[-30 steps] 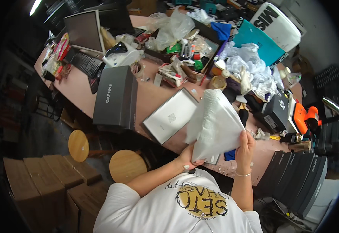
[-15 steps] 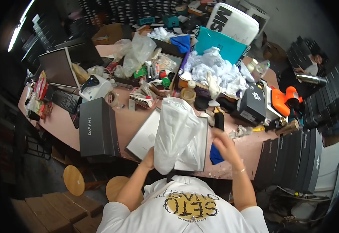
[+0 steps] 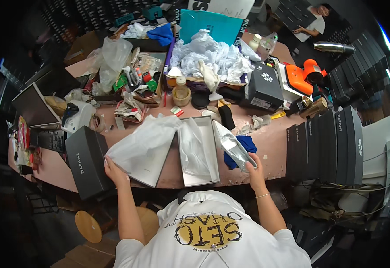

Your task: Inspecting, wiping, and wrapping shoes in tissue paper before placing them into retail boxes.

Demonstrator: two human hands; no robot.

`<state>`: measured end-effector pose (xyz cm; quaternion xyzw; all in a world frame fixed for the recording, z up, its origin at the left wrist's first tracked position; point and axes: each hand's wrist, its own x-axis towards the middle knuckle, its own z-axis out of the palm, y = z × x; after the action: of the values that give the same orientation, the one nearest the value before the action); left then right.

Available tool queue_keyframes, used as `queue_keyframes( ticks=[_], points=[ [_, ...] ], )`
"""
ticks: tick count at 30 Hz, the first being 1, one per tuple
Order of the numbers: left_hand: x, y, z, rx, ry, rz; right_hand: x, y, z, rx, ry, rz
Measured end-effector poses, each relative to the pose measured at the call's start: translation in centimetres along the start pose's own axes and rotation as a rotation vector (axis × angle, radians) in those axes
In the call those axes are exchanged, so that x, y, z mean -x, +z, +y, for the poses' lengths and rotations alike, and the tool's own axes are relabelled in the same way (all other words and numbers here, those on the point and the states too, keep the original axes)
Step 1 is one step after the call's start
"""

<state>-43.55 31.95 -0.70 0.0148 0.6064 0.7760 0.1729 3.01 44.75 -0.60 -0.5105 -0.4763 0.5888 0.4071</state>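
The silver shoe (image 3: 233,148) slants above the blue cloth (image 3: 248,143), its toe pointing away from me and near the open box (image 3: 201,182); my right hand (image 3: 254,172) grips its heel end, wrist forward and forearm leaning inward. Out to the other side, my left hand (image 3: 117,173) pinches the near-left corner of the white wrapping (image 3: 141,140) (it spreads over the box lid (image 3: 152,173)), forearm nearly straight ahead.
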Motion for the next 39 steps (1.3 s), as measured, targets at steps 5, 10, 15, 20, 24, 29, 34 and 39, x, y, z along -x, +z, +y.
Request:
queue_keyframes(
  ticks=[5,10,15,20,24,29,34,39],
  points=[
    [-2.4,-2.4,-10.9,-1.128,0.616,-0.403,-0.2,0.9,6.3,0.782,-0.323,0.091],
    [0.7,-3.5,-11.6,-1.296,0.324,-0.341,0.7,10.8,-1.0,0.451,-0.171,-0.423],
    [2.1,-3.8,-8.3,-1.394,0.313,-0.394,-3.0,15.9,7.6,0.974,-0.319,-0.432],
    [6.8,-0.2,-2.4,-0.835,0.382,-0.529,-5.2,15.4,7.4,0.712,-0.013,-0.475],
    [10.7,4.8,-1.7,-0.21,-0.227,-0.708,-1.2,15.7,0.0,0.834,-0.574,-0.644],
    [9.9,7.6,-0.6,0.183,-0.655,-0.509,-1.1,14.7,-6.3,0.61,-0.706,-0.501],
    [9.2,5.8,-0.1,0.223,-0.6,-0.516,-1.9,11.3,-5.0,0.592,-0.242,-0.592],
    [7.5,6.4,-0.3,0.333,-0.599,-0.164,0.7,11.7,-4.0,0.751,-0.655,-0.476]
  ],
)
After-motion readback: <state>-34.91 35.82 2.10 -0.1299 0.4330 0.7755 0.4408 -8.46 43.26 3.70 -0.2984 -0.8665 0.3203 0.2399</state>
